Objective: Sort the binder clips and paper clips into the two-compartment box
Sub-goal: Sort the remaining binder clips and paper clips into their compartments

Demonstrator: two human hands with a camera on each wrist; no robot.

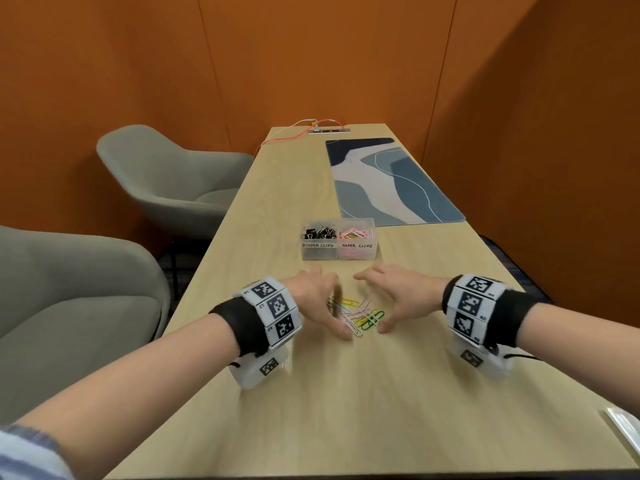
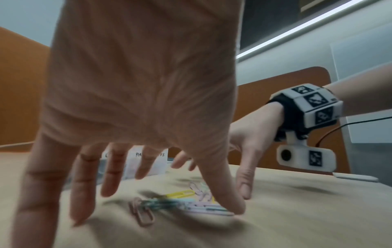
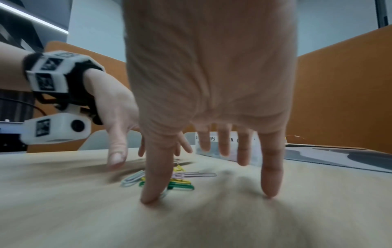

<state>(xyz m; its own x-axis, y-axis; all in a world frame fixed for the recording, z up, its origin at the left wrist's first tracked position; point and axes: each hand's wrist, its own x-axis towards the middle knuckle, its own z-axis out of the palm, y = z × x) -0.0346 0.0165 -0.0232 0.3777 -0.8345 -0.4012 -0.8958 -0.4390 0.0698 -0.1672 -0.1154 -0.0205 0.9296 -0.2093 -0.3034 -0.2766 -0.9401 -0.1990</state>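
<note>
A small heap of coloured paper clips (image 1: 360,315) lies on the wooden table (image 1: 346,393) between my two hands. My left hand (image 1: 322,303) is spread palm down at the heap's left, its thumb tip touching the table by the clips (image 2: 191,204). My right hand (image 1: 384,296) is spread at the heap's right, thumb down beside the green clips (image 3: 180,184). Both hands hold nothing. Behind them stands the clear two-compartment box (image 1: 338,240), black binder clips (image 1: 319,232) in its left half, paper clips in its right half.
A blue patterned mat (image 1: 388,181) lies beyond the box on the right. Two grey armchairs (image 1: 166,174) stand left of the table. A power strip with orange cable (image 1: 327,129) sits at the far end. A white object (image 1: 623,427) lies at the near right edge.
</note>
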